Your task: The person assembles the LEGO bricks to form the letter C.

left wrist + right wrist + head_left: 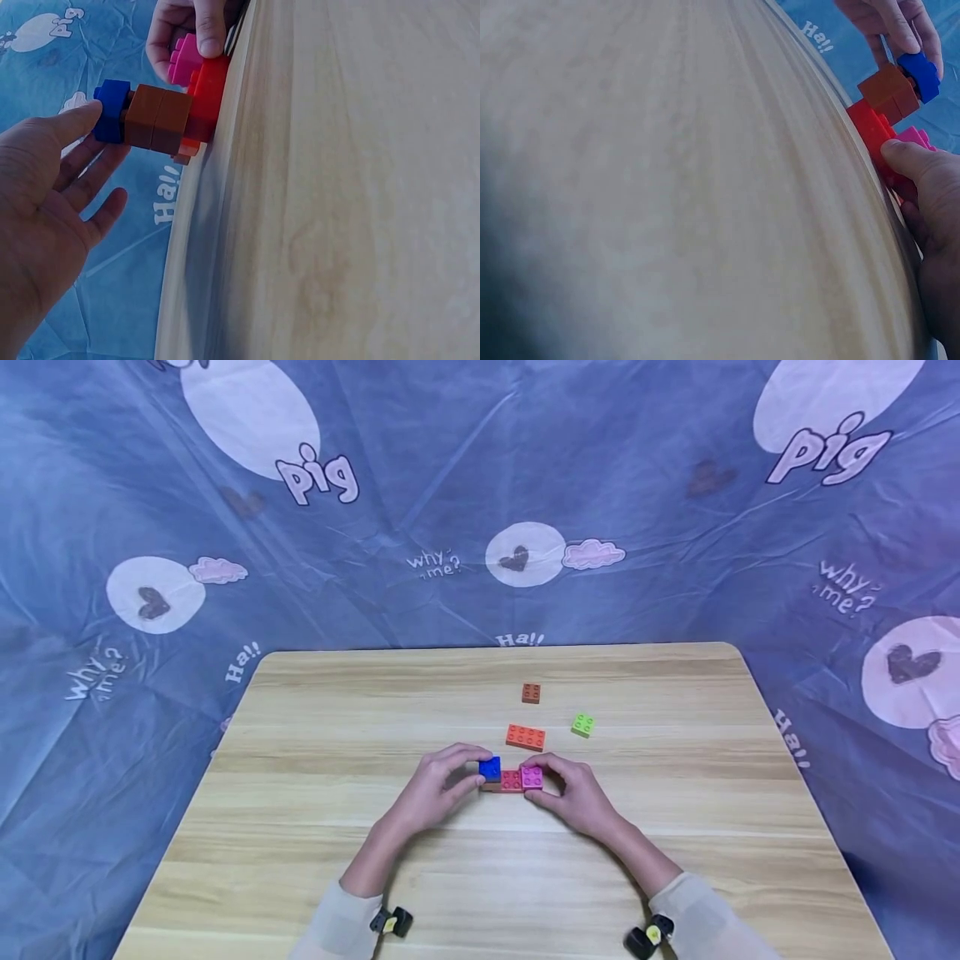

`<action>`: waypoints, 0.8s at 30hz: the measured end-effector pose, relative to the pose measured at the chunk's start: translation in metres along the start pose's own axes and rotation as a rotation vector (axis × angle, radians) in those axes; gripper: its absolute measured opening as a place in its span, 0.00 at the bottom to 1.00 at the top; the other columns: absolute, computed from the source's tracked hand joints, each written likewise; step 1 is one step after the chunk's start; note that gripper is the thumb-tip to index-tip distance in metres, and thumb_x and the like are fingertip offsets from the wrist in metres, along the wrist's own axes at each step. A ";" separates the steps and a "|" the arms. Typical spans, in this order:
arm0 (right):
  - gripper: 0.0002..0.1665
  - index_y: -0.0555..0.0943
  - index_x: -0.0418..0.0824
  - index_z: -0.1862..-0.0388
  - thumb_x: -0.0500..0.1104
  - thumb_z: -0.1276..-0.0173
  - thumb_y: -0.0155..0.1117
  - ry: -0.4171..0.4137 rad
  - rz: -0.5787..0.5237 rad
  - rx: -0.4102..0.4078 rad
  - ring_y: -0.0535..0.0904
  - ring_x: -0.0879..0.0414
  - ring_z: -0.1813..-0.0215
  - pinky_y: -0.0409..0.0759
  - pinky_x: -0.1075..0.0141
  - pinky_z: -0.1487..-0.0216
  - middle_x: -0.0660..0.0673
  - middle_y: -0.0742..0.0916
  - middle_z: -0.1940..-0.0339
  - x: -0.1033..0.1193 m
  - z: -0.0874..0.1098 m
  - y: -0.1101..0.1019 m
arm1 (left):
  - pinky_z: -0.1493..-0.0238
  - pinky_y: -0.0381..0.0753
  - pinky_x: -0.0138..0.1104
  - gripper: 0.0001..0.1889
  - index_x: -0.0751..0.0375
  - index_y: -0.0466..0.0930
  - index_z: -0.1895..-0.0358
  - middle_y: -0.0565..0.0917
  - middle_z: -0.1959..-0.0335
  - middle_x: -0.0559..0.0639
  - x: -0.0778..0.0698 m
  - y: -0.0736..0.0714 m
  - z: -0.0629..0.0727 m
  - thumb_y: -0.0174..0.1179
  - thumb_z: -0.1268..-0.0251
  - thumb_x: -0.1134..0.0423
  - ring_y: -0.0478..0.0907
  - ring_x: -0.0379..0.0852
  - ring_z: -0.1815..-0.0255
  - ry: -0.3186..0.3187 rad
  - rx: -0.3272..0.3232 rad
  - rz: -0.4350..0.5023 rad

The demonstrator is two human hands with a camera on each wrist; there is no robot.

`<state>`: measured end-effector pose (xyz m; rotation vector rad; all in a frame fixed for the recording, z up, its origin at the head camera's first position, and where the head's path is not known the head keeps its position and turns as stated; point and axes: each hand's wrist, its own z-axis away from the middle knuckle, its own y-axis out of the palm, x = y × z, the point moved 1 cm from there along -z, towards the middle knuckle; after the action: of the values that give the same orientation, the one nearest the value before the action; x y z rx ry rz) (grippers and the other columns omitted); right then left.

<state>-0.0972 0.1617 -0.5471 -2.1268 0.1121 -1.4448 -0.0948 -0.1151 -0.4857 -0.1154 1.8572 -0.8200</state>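
A long red brick (511,781) lies on the table. Stacked brown bricks (156,118) stand on its left end, topped by a blue brick (490,768). Between blue and brown, a narrow gap with a stud showing is visible in the left wrist view. My left hand (435,789) pinches the blue brick between thumb and fingertips. On the red brick's right end sits a pink brick (532,777). My right hand (576,795) pinches that end, thumb at the near side and fingers at the far side, partly covering the pink brick in the right wrist view.
Just beyond the stack lies a long orange brick (526,737). A small brown brick (531,693) is farther back, and a lime green brick (582,725) lies to the right. Behind the wooden table (337,710) hangs a blue printed cloth (420,460).
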 end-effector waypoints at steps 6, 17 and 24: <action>0.28 0.85 0.52 0.42 0.37 0.40 0.83 -0.003 -0.014 0.005 0.86 0.56 0.40 0.82 0.64 0.33 0.58 0.90 0.45 0.001 0.000 -0.001 | 0.28 0.78 0.42 0.21 0.52 0.84 0.35 0.84 0.36 0.44 0.002 0.001 0.001 0.71 0.30 0.66 0.81 0.44 0.34 0.027 -0.003 0.007; 0.28 0.85 0.51 0.42 0.37 0.40 0.83 -0.014 -0.012 0.005 0.86 0.55 0.40 0.83 0.65 0.34 0.57 0.90 0.46 0.000 0.001 -0.002 | 0.26 0.76 0.47 0.31 0.57 0.77 0.28 0.82 0.33 0.43 0.007 0.009 -0.002 0.74 0.32 0.56 0.79 0.45 0.31 0.000 -0.018 0.043; 0.29 0.85 0.52 0.42 0.36 0.41 0.84 -0.014 -0.011 0.006 0.86 0.55 0.40 0.82 0.63 0.32 0.58 0.90 0.46 -0.001 0.003 -0.001 | 0.29 0.79 0.45 0.29 0.53 0.77 0.27 0.80 0.29 0.47 0.012 0.019 0.000 0.71 0.30 0.60 0.78 0.50 0.31 -0.042 -0.031 0.202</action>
<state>-0.0956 0.1640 -0.5483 -2.1353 0.0901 -1.4348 -0.0949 -0.1060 -0.5059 0.0350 1.8088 -0.6447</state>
